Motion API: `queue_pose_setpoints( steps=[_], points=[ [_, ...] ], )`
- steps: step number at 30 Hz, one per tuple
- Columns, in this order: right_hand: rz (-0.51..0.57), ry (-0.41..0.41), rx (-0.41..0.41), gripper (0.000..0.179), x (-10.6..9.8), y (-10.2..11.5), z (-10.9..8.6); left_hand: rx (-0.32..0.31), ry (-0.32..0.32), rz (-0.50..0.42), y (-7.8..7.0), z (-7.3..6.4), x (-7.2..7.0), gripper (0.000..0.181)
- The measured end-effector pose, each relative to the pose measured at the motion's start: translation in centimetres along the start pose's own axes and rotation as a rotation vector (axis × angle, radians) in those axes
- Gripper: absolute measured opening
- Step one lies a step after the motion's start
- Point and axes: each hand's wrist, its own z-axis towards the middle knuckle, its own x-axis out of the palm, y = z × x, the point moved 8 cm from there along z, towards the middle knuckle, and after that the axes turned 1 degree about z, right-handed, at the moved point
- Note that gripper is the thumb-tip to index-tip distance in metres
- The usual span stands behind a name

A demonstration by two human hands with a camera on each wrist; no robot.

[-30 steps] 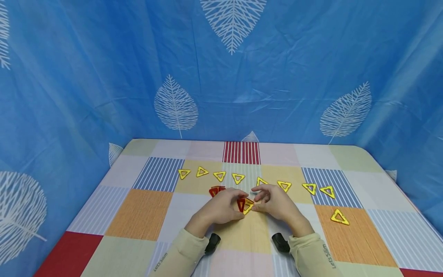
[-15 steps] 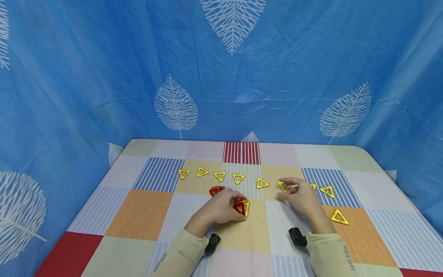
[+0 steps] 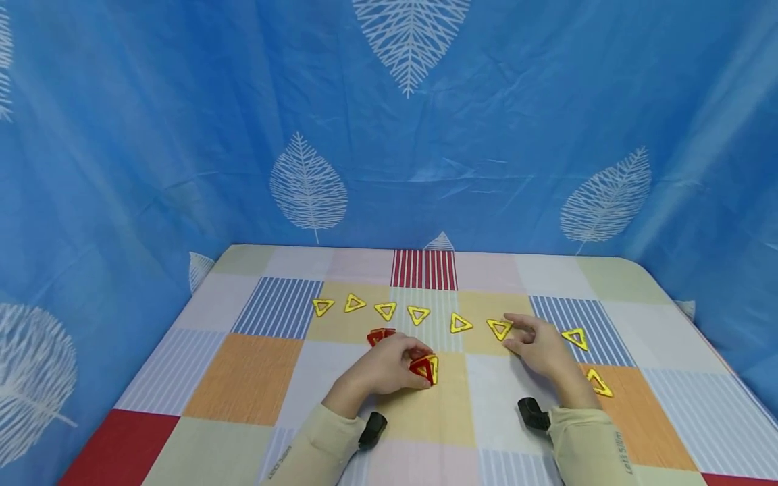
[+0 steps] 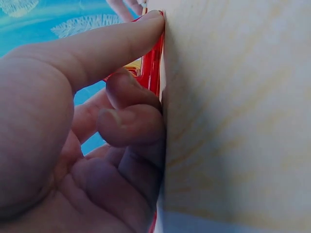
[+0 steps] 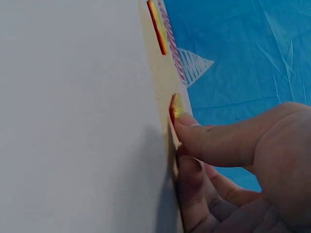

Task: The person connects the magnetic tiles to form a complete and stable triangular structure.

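My left hand (image 3: 389, 364) grips a small built shape of joined red and yellow triangle tiles (image 3: 425, 368), low over the tablecloth. In the left wrist view its red edge (image 4: 154, 65) shows between the outstretched thumb and the curled fingers. To the right, my right hand (image 3: 541, 347) is low over the cloth, thumb and forefinger apart. Its fingertips are right by the corner of a yellow triangle tile (image 3: 500, 329). In the right wrist view the thumb (image 5: 204, 141) overlaps a yellow tile (image 5: 176, 107). Another tile in the row is hidden under this hand.
Several yellow triangle tiles (image 3: 419, 314) lie in a loose row across the patchwork tablecloth (image 3: 346, 260). Two more, a tile (image 3: 575, 338) and a nearer tile (image 3: 600, 383), lie right of my right hand. Red tiles (image 3: 379, 335) lie behind my left hand. A blue leaf-print curtain (image 3: 486, 135) hangs behind.
My right hand has left the red and yellow shape and moved right along the yellow row. My left hand has stayed in place, with the shape turned slightly in its grip.
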Motion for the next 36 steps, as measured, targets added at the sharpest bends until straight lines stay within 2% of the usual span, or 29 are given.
queue_pose_setpoints(
  steps=[8,14,24,28,32,36],
  points=[
    [-0.057,0.077,-0.115,0.046,0.2,0.3,1.0,-0.01,0.004,-0.016,0.1,0.0,0.1,0.044],
    [-0.102,0.059,-0.083,0.042,0.2,0.1,1.0,-0.005,0.006,-0.026,0.1,0.0,0.1,0.044],
    [-0.078,-0.014,-0.019,0.033,-0.3,0.3,0.7,-0.031,0.006,-0.025,0.2,0.1,-0.1,0.044],
    [-0.003,-0.023,0.017,0.038,-0.3,0.5,0.8,-0.029,0.002,-0.012,0.1,0.1,-0.2,0.044],
    [0.151,-0.008,0.074,0.047,-0.4,0.6,0.7,-0.033,0.002,-0.013,0.3,0.2,-0.1,0.045],
    [0.253,0.041,0.037,0.051,-0.3,1.4,0.7,-0.04,0.008,-0.02,0.4,0.2,0.0,0.045]
  ],
)
